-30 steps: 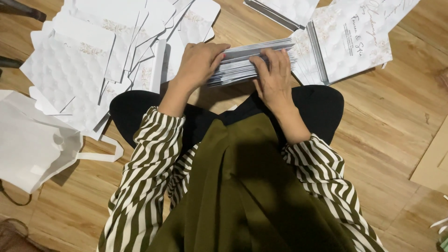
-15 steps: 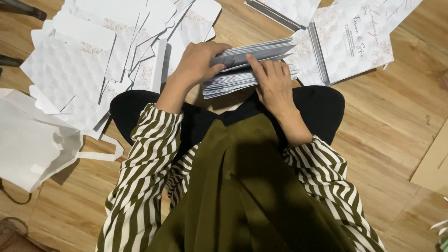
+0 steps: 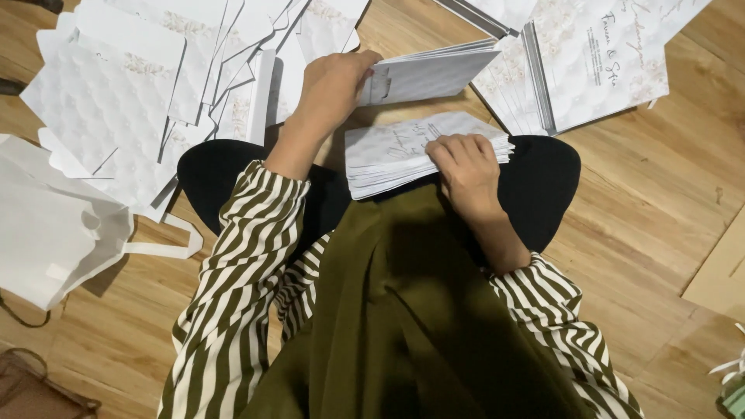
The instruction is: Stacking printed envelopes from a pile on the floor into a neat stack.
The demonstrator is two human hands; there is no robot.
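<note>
Wooden floor [image 3: 652, 209] shows bare along the right side and lower left of the frame; the upper left is crowded by a spread of white embossed cards [image 3: 109, 116], and the upper right by another pile of printed cards [image 3: 597, 54]. A white bag with a loop handle [image 3: 54, 225] fills the left edge, so the freest room lies right of the lap.

The cards in hand are white, thin, faintly patterned, with dark script on the faces. They are split in two batches. The upper batch [image 3: 434, 71] sits just above centre, lifted and tilted, its edges fanned slightly. The left hand [image 3: 334, 85] clasps its left end, fingers curled over the top edge. The lower stack [image 3: 396, 155] rests on the black-clad lap at centre, edges stepped. The right hand [image 3: 466, 167] presses on its right part, fingers bent over the near edge, thumb hidden.
</note>
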